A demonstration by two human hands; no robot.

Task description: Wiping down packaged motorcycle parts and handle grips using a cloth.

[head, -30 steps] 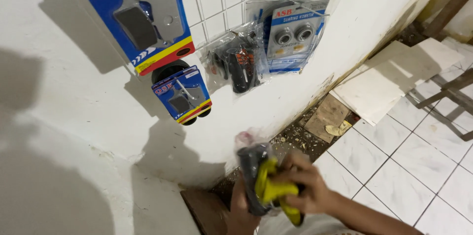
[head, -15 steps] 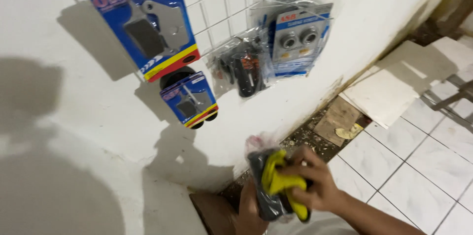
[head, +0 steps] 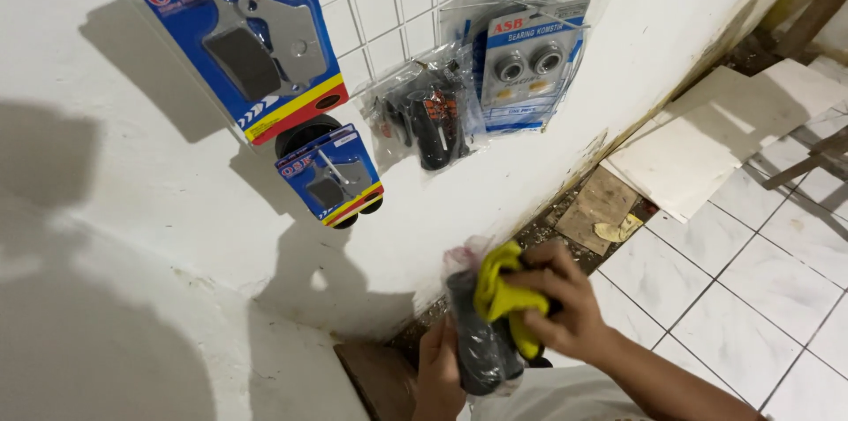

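Cloth pressed on a bagged dark part

The right hand (head: 565, 315) clenched a yellow cloth (head: 502, 297) against the plastic-wrapped dark part (head: 481, 346) (glossy); the left hand (head: 439, 368) gripped it from below.

Soft matt yellow cloth (head: 503, 297) presses on a dark part in glossy crinkled clear plastic wrap (head: 481, 346); the white floor tiles (head: 751, 288) look smooth and shiny.

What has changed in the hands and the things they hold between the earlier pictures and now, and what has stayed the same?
The right hand has slid the yellow cloth a little across the dark packaged part, rubbing it. The left hand still grips the part from below. Nothing was let go. The blue carded packs and bagged parts on the wall hang as before.
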